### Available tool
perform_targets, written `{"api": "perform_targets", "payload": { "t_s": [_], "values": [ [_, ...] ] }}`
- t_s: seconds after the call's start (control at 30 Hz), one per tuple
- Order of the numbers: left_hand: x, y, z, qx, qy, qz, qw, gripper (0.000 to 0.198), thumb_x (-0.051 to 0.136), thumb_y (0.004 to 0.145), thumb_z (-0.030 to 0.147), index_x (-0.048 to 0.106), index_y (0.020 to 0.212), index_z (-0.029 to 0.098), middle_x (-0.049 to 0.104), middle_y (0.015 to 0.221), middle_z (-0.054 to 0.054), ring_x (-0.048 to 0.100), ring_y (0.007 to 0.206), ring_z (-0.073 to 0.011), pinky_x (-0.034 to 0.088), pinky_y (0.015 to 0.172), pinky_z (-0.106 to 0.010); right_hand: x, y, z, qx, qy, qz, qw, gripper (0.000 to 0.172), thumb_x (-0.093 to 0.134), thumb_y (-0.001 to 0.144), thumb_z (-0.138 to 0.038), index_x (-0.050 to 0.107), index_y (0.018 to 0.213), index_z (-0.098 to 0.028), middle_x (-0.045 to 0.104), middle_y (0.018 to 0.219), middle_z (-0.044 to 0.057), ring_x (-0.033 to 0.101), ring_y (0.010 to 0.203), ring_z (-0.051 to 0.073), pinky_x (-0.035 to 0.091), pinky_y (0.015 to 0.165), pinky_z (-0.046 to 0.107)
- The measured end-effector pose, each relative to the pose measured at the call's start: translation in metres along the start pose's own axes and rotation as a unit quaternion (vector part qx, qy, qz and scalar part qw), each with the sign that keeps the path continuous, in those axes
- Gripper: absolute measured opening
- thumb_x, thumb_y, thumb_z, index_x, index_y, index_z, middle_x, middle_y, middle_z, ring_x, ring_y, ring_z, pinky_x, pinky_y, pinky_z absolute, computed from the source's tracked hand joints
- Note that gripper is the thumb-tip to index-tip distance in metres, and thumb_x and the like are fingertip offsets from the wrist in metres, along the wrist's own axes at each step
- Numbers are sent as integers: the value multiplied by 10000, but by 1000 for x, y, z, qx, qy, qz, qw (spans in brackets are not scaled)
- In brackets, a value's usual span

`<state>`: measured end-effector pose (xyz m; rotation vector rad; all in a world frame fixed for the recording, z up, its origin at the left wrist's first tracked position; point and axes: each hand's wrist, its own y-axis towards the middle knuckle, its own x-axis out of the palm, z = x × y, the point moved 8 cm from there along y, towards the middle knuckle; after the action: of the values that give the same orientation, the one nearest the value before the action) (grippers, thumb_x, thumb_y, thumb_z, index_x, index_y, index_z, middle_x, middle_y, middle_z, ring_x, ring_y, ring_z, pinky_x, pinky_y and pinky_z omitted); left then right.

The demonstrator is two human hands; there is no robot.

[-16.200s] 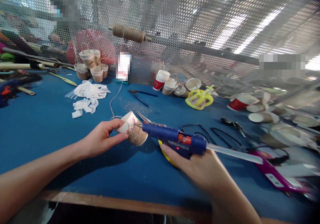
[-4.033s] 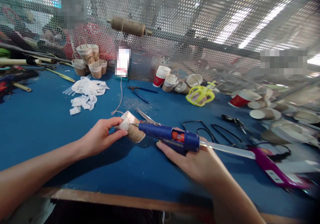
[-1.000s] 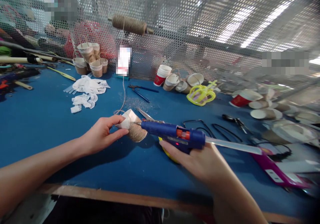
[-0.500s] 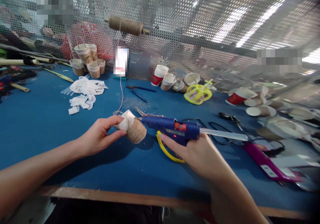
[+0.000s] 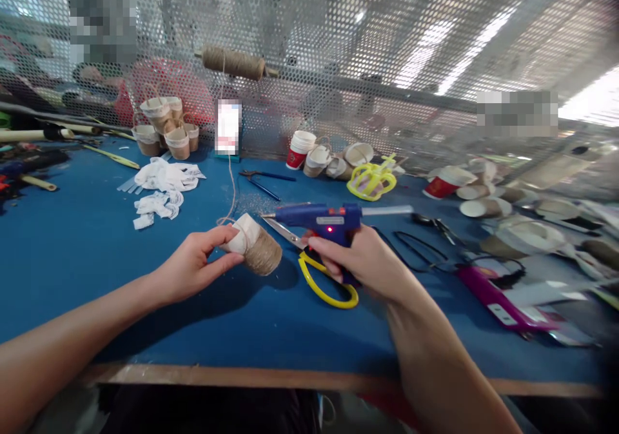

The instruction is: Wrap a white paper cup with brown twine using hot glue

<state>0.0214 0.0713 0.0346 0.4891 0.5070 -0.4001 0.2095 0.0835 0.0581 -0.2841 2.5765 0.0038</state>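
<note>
Between the thumb and fingers of my left hand point(image 5: 203, 256) is a paper cup point(image 5: 264, 252), tilted on its side, its lower part wound with brown twine and its upper part white. A strand of twine point(image 5: 232, 186) runs from the cup up toward a twine spool point(image 5: 233, 62) on the mesh. My right hand point(image 5: 360, 253) is wrapped round the grip of a blue glue gun point(image 5: 316, 216), its red light lit and a clear glue stick out of the back. The nozzle points left, just above the cup and apart from it. Yellow-handled scissors point(image 5: 355, 297) lie beneath the gun.
Blue-handled pliers point(image 5: 268, 182) and white lace scraps point(image 5: 167, 177) lie behind the cup. Twine-wrapped cups point(image 5: 178, 144) stand at back left. A yellow crown-shaped piece point(image 5: 371, 182) and more cups point(image 5: 300, 150) are at the back. A purple power strip point(image 5: 503, 302) and cables lie right.
My right hand has lifted the glue gun, and its nozzle has moved from the cup to above it. More of the scissors shows. My left hand still holds the cup in nearly the same place.
</note>
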Motion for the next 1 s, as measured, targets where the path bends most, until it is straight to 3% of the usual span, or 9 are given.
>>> {"api": "perform_targets", "payload": {
  "t_s": [0.1, 0.17, 0.33, 0.47, 0.57, 0.67, 0.77, 0.9, 1.0],
  "values": [
    [-1, 1, 0, 3, 13, 4, 1000, 166, 461, 825, 260, 564, 849, 133, 608, 885, -50, 542, 840, -163, 422, 797, -287, -24, 18, 19, 28, 69, 95, 993, 226, 633, 673, -347, 517, 705, -156, 503, 493, -53, 464, 436, 71, 388, 444, 199],
    [-2, 2, 2, 6, 26, 5, 1000, 164, 460, 822, 260, 561, 844, 133, 608, 877, -49, 543, 813, -156, 426, 782, -280, -39, 30, 34, 56, 42, 151, 986, 213, 622, 694, -339, 520, 709, -153, 546, 582, -34, 478, 473, 58, 399, 471, 187],
    [-4, 4, 5, 15, 61, 10, 998, 158, 458, 816, 264, 553, 824, 138, 605, 808, -40, 549, 766, -159, 437, 766, -294, -55, 52, 67, 145, -46, 171, 973, 265, 514, 810, -356, 532, 692, -119, 524, 568, -19, 464, 443, 57, 408, 452, 204],
    [-3, 4, 5, 28, 60, 4, 998, 141, 464, 814, 258, 548, 835, 146, 615, 833, -47, 555, 831, -176, 421, 852, -340, -55, 63, 86, 192, -119, 154, 962, 266, 479, 850, -322, 538, 1025, -132, 583, 960, 55, 578, 774, 131, 494, 661, 311],
    [0, 4, 7, 46, 59, -1, 997, 113, 470, 812, 239, 547, 813, 156, 616, 828, -39, 553, 843, -170, 352, 951, -388, -55, 70, 88, 183, -175, 156, 955, 293, 486, 844, -322, 525, 1075, -145, 559, 1057, 63, 566, 879, 167, 482, 741, 362],
    [0, 4, 10, 56, 59, -3, 997, 103, 469, 812, 233, 541, 796, 161, 611, 820, -37, 552, 827, -162, 324, 981, -396, -55, 70, 72, 149, -231, 180, 945, 247, 526, 814, -307, 585, 952, -110, 574, 1034, 115, 543, 957, 226, 440, 803, 408],
    [1, 4, 12, 60, 62, -9, 996, 102, 466, 812, 227, 531, 769, 162, 611, 819, -35, 558, 814, -156, 323, 983, -388, -41, 61, 32, 63, -261, 181, 946, 227, 538, 793, -301, 622, 861, -101, 566, 1063, 180, 464, 1086, 298, 360, 891, 429],
    [4, 2, 16, 73, 60, -25, 995, 92, 462, 809, 210, 528, 771, 159, 612, 823, -36, 575, 804, -155, 321, 984, -386, 11, 43, -35, -92, -229, 57, 967, 247, 441, 838, -347, 639, 867, -202, 622, 1020, 21, 548, 980, 147, 403, 856, 254],
    [8, 1, 17, 69, 62, -52, 994, 101, 462, 812, 210, 540, 831, 148, 607, 854, -58, 583, 817, -163, 389, 914, -359, 56, 27, -75, -239, -188, -96, 948, 312, 381, 858, -337, 633, 789, -168, 624, 998, 47, 532, 1009, 160, 402, 856, 277]
  ]
}}
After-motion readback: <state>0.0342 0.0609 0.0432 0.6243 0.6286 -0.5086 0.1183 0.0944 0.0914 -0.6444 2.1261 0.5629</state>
